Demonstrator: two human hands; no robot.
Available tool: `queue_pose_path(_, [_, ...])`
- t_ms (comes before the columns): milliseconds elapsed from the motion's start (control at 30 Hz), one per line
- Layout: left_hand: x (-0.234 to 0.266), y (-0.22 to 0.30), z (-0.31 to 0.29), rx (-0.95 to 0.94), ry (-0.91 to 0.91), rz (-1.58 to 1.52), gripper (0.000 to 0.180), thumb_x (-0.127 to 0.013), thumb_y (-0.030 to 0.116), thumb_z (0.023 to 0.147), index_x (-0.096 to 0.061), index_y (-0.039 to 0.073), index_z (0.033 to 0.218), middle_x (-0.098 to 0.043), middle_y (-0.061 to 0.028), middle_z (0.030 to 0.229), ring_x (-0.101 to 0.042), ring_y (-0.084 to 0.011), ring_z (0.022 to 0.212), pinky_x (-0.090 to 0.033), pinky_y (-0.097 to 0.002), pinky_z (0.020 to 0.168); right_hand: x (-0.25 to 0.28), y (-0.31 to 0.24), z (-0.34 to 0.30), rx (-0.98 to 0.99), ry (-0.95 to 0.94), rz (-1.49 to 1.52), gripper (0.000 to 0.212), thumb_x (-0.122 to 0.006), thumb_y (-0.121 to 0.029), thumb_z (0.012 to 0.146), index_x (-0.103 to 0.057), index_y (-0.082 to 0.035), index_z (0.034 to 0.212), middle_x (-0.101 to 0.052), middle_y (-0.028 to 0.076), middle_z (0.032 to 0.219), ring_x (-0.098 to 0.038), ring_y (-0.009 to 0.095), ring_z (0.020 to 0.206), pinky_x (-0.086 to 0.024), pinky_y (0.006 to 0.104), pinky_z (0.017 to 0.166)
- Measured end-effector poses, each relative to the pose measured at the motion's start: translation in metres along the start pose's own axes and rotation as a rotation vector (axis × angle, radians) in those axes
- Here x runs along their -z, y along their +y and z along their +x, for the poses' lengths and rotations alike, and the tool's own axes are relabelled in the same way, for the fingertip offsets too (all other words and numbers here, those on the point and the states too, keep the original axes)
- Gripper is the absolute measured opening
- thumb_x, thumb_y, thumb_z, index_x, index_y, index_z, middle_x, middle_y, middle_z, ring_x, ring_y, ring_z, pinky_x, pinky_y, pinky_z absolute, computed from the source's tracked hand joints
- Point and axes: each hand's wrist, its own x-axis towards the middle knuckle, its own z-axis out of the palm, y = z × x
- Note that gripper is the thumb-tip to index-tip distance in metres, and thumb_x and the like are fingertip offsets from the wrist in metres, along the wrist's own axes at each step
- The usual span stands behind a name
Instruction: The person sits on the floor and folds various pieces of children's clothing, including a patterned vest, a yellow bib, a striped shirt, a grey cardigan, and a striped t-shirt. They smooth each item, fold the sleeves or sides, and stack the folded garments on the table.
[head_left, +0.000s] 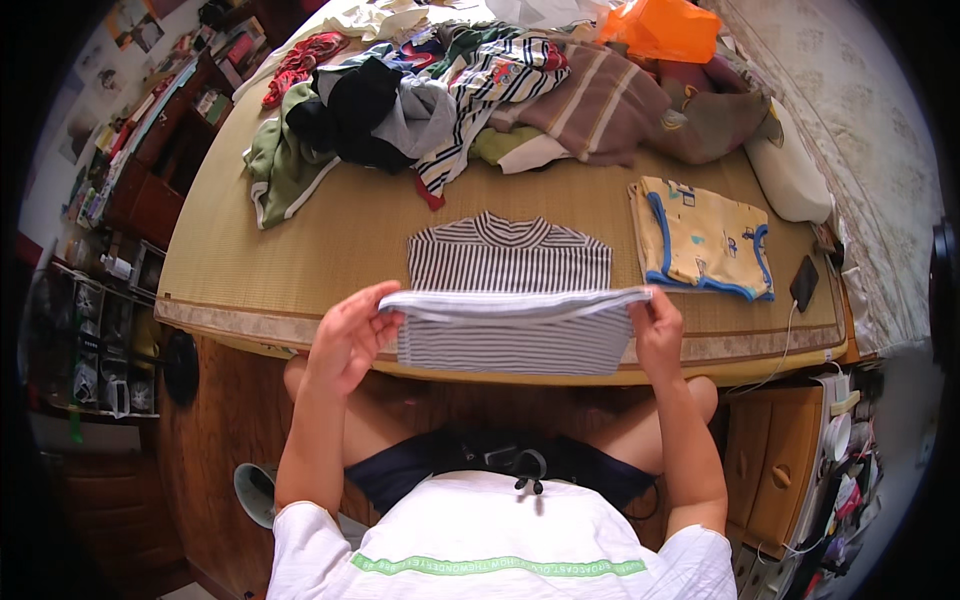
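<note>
A black-and-white striped shirt (510,262) with a high collar lies on the bed mat in front of me, collar pointing away. Its lower part is lifted and bent over, so a pale folded edge runs straight across between my hands. My left hand (352,335) pinches the left end of that edge, palm partly turned up. At the right end, my right hand (657,325) grips the cloth between thumb and fingers. Below the edge hangs a panel with horizontal stripes, near the mat's front border. The shirt's sleeves do not show.
A folded yellow garment with blue trim (705,240) lies to the right, beside a phone (804,283) on a white cable. Across the back spreads a heap of clothes (440,110), with an orange bag (660,30) on it. A wooden drawer cabinet (775,460) stands at the right.
</note>
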Motion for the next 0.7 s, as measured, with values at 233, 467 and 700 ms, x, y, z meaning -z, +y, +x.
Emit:
queue_pose_path(233, [0.003,-0.028,0.115,-0.18,0.202,0.532,0.069,-0.068,0.032,0.098,-0.041,-0.009,0.147,-0.06,-0.0146,0.128,-0.062,-0.0181,0.109,-0.051,-0.029,0.093,-0.037,0.038,0.084,0.214,0.167,-0.646,0.021,-0.065,-0.017,0.097,-0.064,-0.001,0.111,-0.068,0.016,0.107,-0.064,0.032,0.093,-0.051,0.0387,0.08])
queue_pose_path(467, [0.018,-0.064,0.104,-0.385,0.567,1.418,0.059,-0.069,0.037,0.093,-0.054,-0.004,0.133,-0.062,-0.0231,0.124,-0.061,-0.0403,0.113,-0.047,-0.0474,0.099,-0.06,0.044,0.053,0.417,-0.135,-0.923,0.064,-0.056,-0.046,0.099,-0.044,-0.008,0.151,-0.041,0.013,0.158,-0.03,0.036,0.148,-0.021,0.0531,0.12])
queue_pose_path(700, [0.005,-0.057,0.099,-0.02,0.505,1.412,0.048,-0.074,0.044,0.085,-0.064,0.0,0.101,-0.071,-0.0234,0.092,-0.069,-0.0414,0.09,-0.052,-0.0478,0.082,-0.07,0.068,0.053,0.255,-0.273,-0.849,0.069,-0.059,-0.045,0.099,-0.042,-0.005,0.152,-0.031,0.017,0.162,-0.024,0.038,0.151,-0.019,0.0529,0.123])
